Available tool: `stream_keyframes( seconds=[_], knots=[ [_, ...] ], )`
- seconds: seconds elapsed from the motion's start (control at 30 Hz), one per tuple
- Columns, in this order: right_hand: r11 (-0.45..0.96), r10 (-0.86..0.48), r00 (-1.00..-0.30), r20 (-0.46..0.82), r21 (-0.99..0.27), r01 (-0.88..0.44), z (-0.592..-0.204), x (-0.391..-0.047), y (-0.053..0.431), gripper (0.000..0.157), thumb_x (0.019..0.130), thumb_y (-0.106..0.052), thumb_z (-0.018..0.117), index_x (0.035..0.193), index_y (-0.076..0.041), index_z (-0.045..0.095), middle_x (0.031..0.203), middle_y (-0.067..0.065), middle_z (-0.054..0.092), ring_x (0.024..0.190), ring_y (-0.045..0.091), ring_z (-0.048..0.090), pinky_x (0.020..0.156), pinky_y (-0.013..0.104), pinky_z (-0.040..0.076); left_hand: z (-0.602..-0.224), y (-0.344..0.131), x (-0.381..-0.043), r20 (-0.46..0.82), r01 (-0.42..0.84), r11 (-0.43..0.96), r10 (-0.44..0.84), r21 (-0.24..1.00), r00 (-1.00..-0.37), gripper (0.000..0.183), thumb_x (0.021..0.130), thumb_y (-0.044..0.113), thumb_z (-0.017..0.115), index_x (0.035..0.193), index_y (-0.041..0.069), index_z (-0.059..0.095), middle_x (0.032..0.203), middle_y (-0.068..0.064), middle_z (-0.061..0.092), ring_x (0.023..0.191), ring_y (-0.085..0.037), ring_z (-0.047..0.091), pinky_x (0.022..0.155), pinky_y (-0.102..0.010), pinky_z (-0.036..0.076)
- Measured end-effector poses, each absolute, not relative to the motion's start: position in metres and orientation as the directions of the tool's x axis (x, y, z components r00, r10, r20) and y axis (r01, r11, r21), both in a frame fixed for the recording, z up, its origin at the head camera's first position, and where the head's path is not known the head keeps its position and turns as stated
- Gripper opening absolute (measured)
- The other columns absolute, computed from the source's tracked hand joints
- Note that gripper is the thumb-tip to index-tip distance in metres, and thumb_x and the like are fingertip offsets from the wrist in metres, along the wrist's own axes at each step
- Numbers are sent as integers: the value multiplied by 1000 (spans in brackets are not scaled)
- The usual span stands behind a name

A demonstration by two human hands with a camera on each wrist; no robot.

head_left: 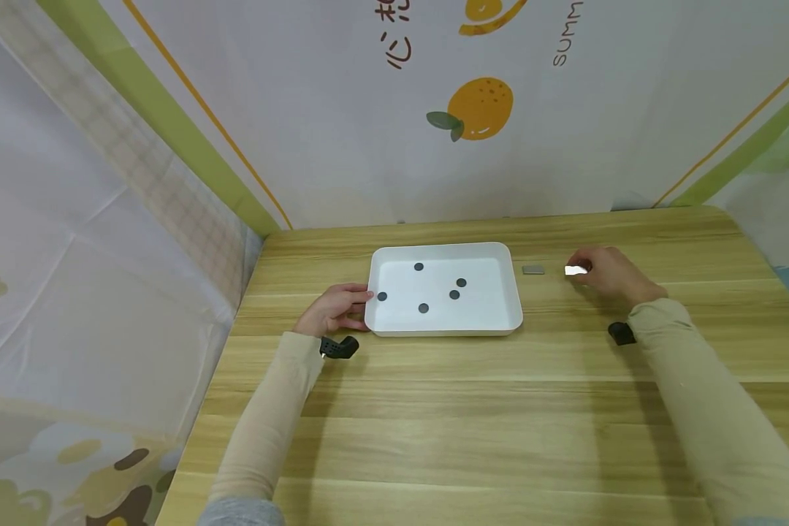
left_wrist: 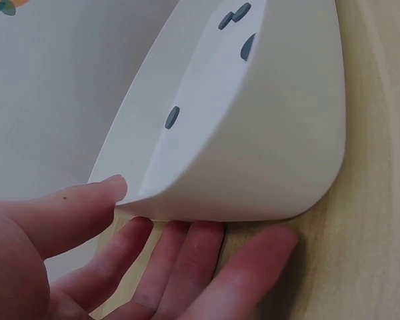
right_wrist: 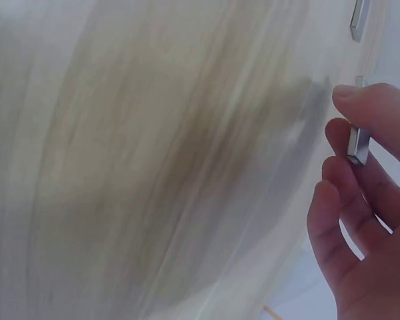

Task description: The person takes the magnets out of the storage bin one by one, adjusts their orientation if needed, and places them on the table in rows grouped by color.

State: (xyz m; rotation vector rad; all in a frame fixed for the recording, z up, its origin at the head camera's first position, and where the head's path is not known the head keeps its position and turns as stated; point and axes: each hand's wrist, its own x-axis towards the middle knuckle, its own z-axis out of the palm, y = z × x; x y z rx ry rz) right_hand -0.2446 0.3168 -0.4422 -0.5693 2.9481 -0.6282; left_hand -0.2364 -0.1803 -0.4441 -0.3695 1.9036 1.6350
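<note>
A shallow white tray (head_left: 394, 332) lies on the table with several small dark grey discs (head_left: 424, 308) spread over its floor. My left hand (head_left: 337, 307) grips the tray's left end: in the left wrist view the thumb is at the rim and other fingertips are against the outer wall. To the right of the tray, my right hand (head_left: 614, 276) pinches a small shiny silver rectangular bar (right_wrist: 357, 148) between thumb and fingers. A second flat silver bar (head_left: 533, 269) lies between the tray and that hand.
The wood-grain table (head_left: 447, 424) reaches back to a white cloth (head_left: 342, 146) printed with fruit. Another cloth (head_left: 118, 292) hangs along the left side. A black wrist device (head_left: 339, 348) sits at my left cuff, another (head_left: 621, 334) at my right.
</note>
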Motion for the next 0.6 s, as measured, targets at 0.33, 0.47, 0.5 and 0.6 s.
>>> stream_keyframes(
  seconds=[0.33, 0.47, 0.5, 0.6],
  knots=[
    [863, -354, -933, -64, -408, -299, -442, -246, 325, 22, 88, -5, 63, 105, 8, 66, 102, 27, 67, 92, 40, 63, 83, 54, 49, -445, -181, -237, -596, -564, 203, 170, 800, -785, 50, 99, 17, 56, 145, 6, 40, 133, -17, 57, 96, -21, 67, 78, -42, 60],
    [864, -357, -932, -69, -405, -301, -442, -248, 328, 23, 88, -4, 62, 106, 10, 65, 103, 29, 66, 93, 41, 62, 83, 55, 49, -445, -181, -237, -597, -565, 202, 174, 800, -783, 50, 99, 17, 56, 145, 6, 40, 136, -18, 55, 99, -22, 66, 79, -43, 59],
    [865, -358, -931, -70, -402, -302, -443, -249, 329, 23, 88, -4, 62, 106, 10, 65, 103, 29, 66, 93, 41, 62, 83, 56, 49, -445, -181, -238, -597, -565, 202, 176, 800, -783, 49, 99, 17, 56, 145, 6, 40, 136, -19, 55, 101, -23, 66, 80, -43, 59],
    [869, -359, -931, -69, -389, -306, -444, -251, 330, 23, 89, -4, 61, 106, 10, 66, 103, 29, 66, 95, 43, 61, 84, 56, 49, -446, -180, -238, -596, -563, 204, 173, 801, -784, 49, 99, 17, 56, 144, 6, 40, 137, -19, 54, 102, -24, 65, 80, -43, 59]
  ],
)
